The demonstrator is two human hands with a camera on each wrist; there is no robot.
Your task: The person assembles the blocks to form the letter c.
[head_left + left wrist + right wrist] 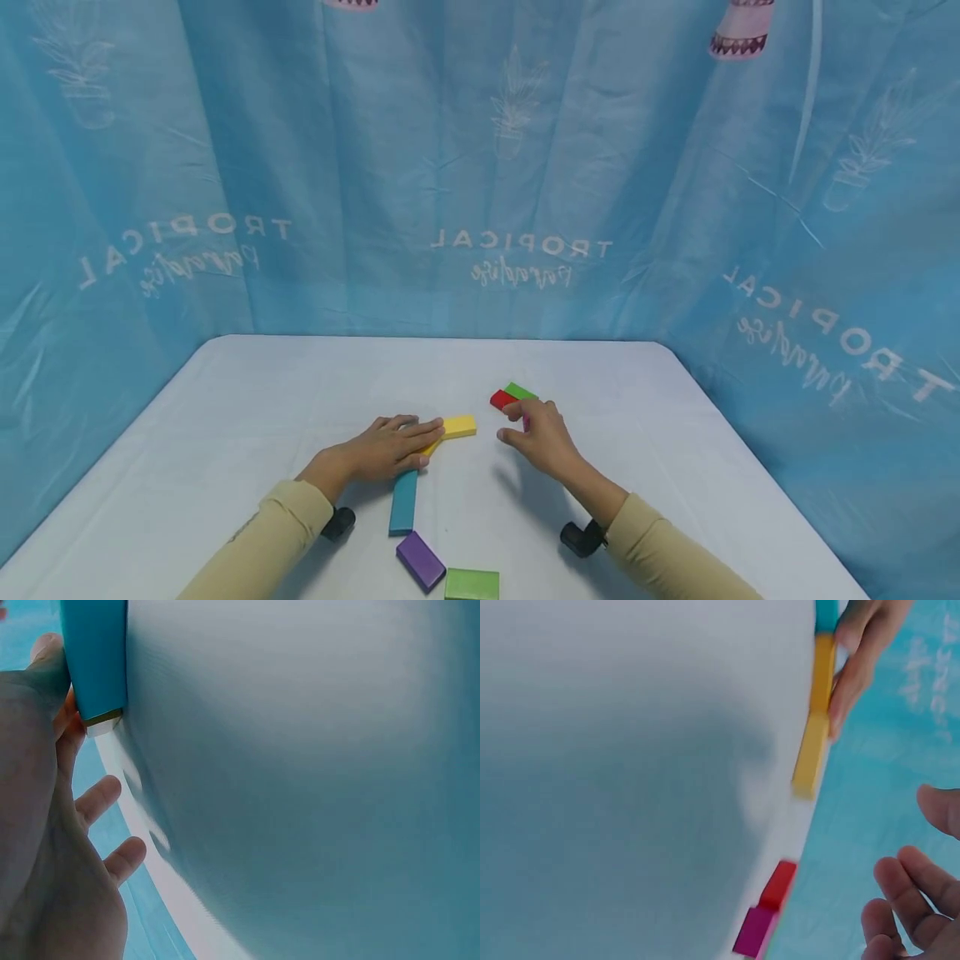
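My left hand [390,450] lies palm down over a row of blocks, its fingers stretched out. Its fingertips touch a yellow block [460,427], and part of a second yellow block [431,448] shows beneath them. From under the palm a teal block [402,503] runs toward me; its near end fills the top of the left wrist view. To the right hovers my right hand [543,437], thumb and fingers apart, holding nothing. Close beyond it are a red block [501,400], a green block [519,390] and a magenta block [754,930], partly hidden by the hand in the head view.
A purple block [421,561] sits at an angle by the teal block's near end. Beside it, a light green block [472,583] is cut by the frame's bottom. The white table [300,375] is bordered by a blue printed curtain [450,192] at the back and sides.
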